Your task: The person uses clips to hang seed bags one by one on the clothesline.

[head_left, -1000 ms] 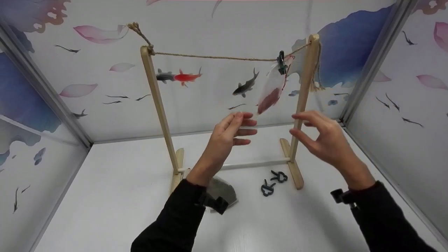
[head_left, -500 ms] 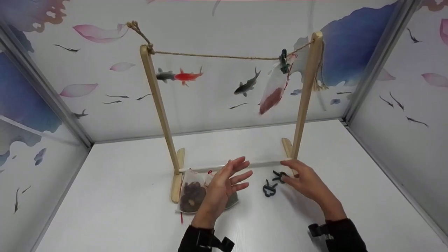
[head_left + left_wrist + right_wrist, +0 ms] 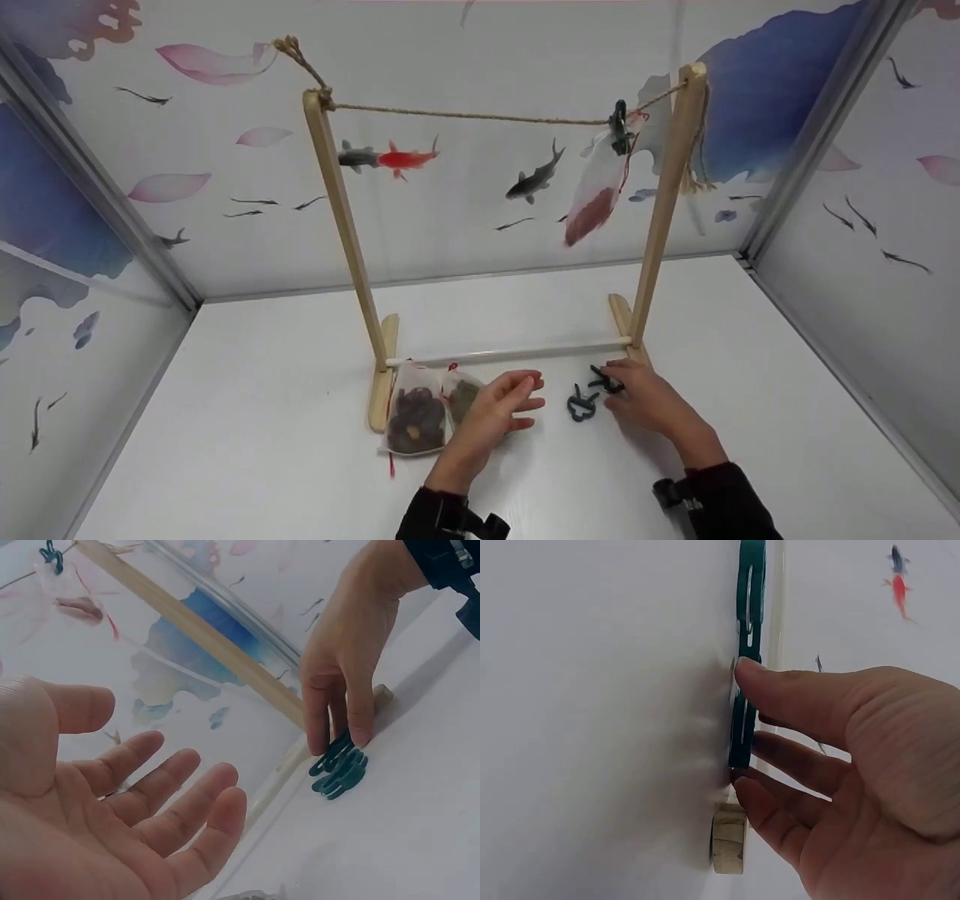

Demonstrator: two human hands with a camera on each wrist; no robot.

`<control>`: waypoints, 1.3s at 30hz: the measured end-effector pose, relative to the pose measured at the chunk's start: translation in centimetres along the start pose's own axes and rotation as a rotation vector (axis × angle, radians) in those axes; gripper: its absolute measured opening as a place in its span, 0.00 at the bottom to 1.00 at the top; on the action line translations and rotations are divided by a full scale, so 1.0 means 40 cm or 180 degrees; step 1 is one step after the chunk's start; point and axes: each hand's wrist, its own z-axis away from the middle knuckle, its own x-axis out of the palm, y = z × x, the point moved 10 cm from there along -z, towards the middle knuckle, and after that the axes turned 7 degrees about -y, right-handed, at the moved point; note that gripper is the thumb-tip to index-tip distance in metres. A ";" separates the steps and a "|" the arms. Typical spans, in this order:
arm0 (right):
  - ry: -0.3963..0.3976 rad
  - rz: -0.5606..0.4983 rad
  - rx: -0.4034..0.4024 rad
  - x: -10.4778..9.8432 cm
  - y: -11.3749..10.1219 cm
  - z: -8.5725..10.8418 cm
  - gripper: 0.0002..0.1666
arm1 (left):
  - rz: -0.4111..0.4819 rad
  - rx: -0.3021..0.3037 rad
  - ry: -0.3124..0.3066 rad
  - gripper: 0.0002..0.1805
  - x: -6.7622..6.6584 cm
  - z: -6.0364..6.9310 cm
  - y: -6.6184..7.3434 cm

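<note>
My right hand [image 3: 654, 403] reaches down to the white table and pinches a dark green plastic spring clip [image 3: 607, 381] between thumb and fingers. In the right wrist view the thumb [image 3: 795, 694] lies on one side of that clip and fingers are on the other. A second green clip [image 3: 581, 406] lies right beside it. My left hand [image 3: 491, 420] hovers with relaxed fingers and holds nothing. It partly hides a mesh drawstring bag [image 3: 463, 391] with greenish contents. Next to that lies another mesh bag [image 3: 417, 426] filled with dark brown pieces.
A wooden stand with a left post [image 3: 343, 217] and right post [image 3: 664, 217] carries a twine line [image 3: 465, 115]. From the line hangs a mesh bag [image 3: 596, 187] with reddish contents, held by a green clip [image 3: 619, 127]. A white rod [image 3: 517, 352] joins the posts low down.
Both hands have come down from near the hanging bag towards the table. The right hand has closed its fingers on a clip. The two bags at left have become more visible.
</note>
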 end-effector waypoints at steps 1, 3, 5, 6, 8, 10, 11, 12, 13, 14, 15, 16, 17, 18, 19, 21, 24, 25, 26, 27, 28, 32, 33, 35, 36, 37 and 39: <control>0.0010 0.0013 0.0013 -0.001 0.003 -0.001 0.29 | -0.0055 -0.0039 0.0006 0.25 0.003 -0.002 -0.006; 0.0032 0.0027 0.0054 -0.004 0.009 -0.004 0.26 | -0.0183 -0.0116 0.0003 0.23 0.010 -0.003 -0.017; 0.0055 0.0028 0.0104 -0.006 0.016 -0.007 0.24 | -0.0297 -0.0186 -0.0018 0.21 0.016 -0.003 -0.026; 0.0066 0.0019 0.0113 -0.007 0.018 -0.008 0.23 | -0.0332 -0.0207 -0.0042 0.21 0.019 -0.003 -0.029; 0.0078 -0.0007 0.0140 -0.010 0.024 -0.010 0.22 | -0.0355 -0.0229 -0.0127 0.20 0.029 -0.003 -0.032; 0.0082 -0.0066 0.0166 -0.016 0.028 -0.010 0.22 | -0.0323 -0.0230 -0.0224 0.21 0.038 -0.004 -0.031; 0.0081 -0.0102 0.0184 -0.019 0.029 -0.009 0.22 | -0.0304 -0.0220 -0.0271 0.21 0.041 -0.005 -0.029; 0.0077 -0.0136 0.0187 -0.023 0.027 -0.007 0.23 | -0.0290 -0.0207 -0.0312 0.21 0.044 -0.005 -0.027; 0.0076 -0.0180 0.0177 -0.028 0.023 -0.005 0.23 | -0.0285 -0.0196 -0.0340 0.21 0.046 -0.005 -0.024; 0.0072 -0.0233 0.0136 -0.033 0.016 -0.002 0.23 | -0.0289 -0.0181 -0.0353 0.22 0.045 -0.005 -0.020; 0.0076 -0.0289 0.0072 -0.039 0.004 0.001 0.23 | -0.0301 -0.0169 -0.0351 0.22 0.043 -0.004 -0.017; 0.0091 -0.0325 -0.0011 -0.045 -0.010 0.005 0.22 | -0.0321 -0.0154 -0.0343 0.22 0.038 -0.003 -0.013; 0.0118 -0.0369 -0.0104 -0.053 -0.027 0.010 0.22 | -0.0341 -0.0133 -0.0325 0.21 0.033 -0.001 -0.007; 0.0141 -0.0413 -0.0226 -0.061 -0.048 0.016 0.22 | -0.0363 -0.0111 -0.0302 0.21 0.027 0.001 -0.002; 0.0164 -0.0464 -0.0340 -0.068 -0.069 0.022 0.22 | -0.0380 -0.0085 -0.0274 0.21 0.020 0.005 0.005; 0.0209 -0.0556 -0.0557 -0.081 -0.113 0.036 0.22 | -0.0409 -0.0016 -0.0214 0.21 0.007 0.012 0.020; 0.0224 -0.0680 -0.0850 -0.094 -0.178 0.058 0.24 | -0.0434 0.0128 -0.0118 0.22 -0.011 0.023 0.047; 0.0224 -0.0722 -0.0943 -0.096 -0.198 0.066 0.24 | -0.0451 0.0175 -0.0096 0.23 -0.014 0.026 0.054; 0.0226 -0.0757 -0.1041 -0.098 -0.217 0.074 0.24 | -0.0479 0.0224 -0.0085 0.24 -0.016 0.029 0.062; 0.0223 -0.0795 -0.1143 -0.099 -0.236 0.082 0.23 | -0.0511 0.0263 -0.0083 0.25 -0.016 0.031 0.068; 0.0224 -0.0812 -0.1234 -0.099 -0.252 0.090 0.23 | -0.0546 0.0307 -0.0087 0.25 -0.016 0.034 0.074; 0.0200 -0.0936 -0.1497 -0.089 -0.298 0.113 0.20 | -0.0603 0.0412 -0.0189 0.28 -0.005 0.041 0.090; 0.0175 -0.0964 -0.1554 -0.084 -0.308 0.116 0.20 | -0.0594 0.0420 -0.0218 0.28 -0.002 0.042 0.091; 0.0112 -0.1024 -0.1601 -0.073 -0.320 0.118 0.19 | -0.0553 0.0436 -0.0282 0.27 0.004 0.043 0.092; 0.0076 -0.1048 -0.1617 -0.068 -0.324 0.118 0.19 | -0.0538 0.0440 -0.0310 0.27 0.007 0.044 0.093; 0.0037 -0.1075 -0.1615 -0.063 -0.326 0.118 0.18 | -0.0516 0.0444 -0.0335 0.26 0.010 0.044 0.093; -0.0003 -0.1101 -0.1602 -0.057 -0.327 0.118 0.18 | -0.0510 0.0442 -0.0361 0.25 0.012 0.044 0.091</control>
